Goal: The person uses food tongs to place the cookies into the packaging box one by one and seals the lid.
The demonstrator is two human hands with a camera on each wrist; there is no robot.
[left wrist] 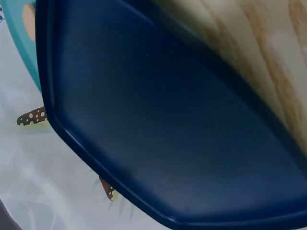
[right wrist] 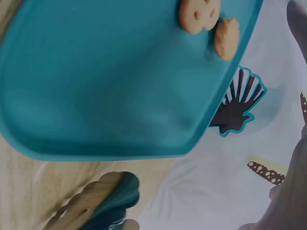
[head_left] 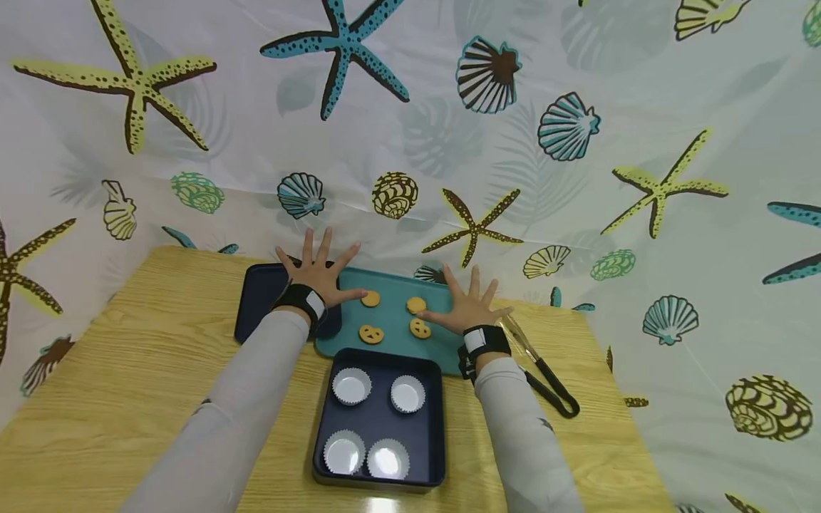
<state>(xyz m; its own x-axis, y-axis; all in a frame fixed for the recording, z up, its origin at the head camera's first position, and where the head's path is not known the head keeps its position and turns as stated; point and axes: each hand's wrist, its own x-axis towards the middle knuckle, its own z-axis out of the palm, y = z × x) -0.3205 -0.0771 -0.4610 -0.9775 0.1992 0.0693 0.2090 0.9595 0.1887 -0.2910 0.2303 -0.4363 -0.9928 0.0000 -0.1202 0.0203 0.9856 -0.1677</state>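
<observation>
Both hands hang in the air with fingers spread wide and hold nothing. My left hand (head_left: 318, 276) overlaps the right part of a dark blue tray (head_left: 256, 299) at the back; that tray fills the left wrist view. Over the right side of a teal tray (head_left: 391, 349) is my right hand (head_left: 470, 311), its thumb pointing toward the cookies. On the teal tray lie two round cookies (head_left: 415, 306) and two pretzel-shaped cookies (head_left: 370, 334). Metal tongs with black handles (head_left: 556, 377) lie beside the right wrist; their scalloped tips (right wrist: 115, 191) show in the right wrist view.
A deeper dark blue square pan (head_left: 378, 427) stands in front of the teal tray, between the forearms. Several white paper baking cups (head_left: 351, 385) sit in it. Everything rests on a wood-grain table (head_left: 160, 320). A cloth with seashells and starfish (head_left: 436, 135) hangs behind.
</observation>
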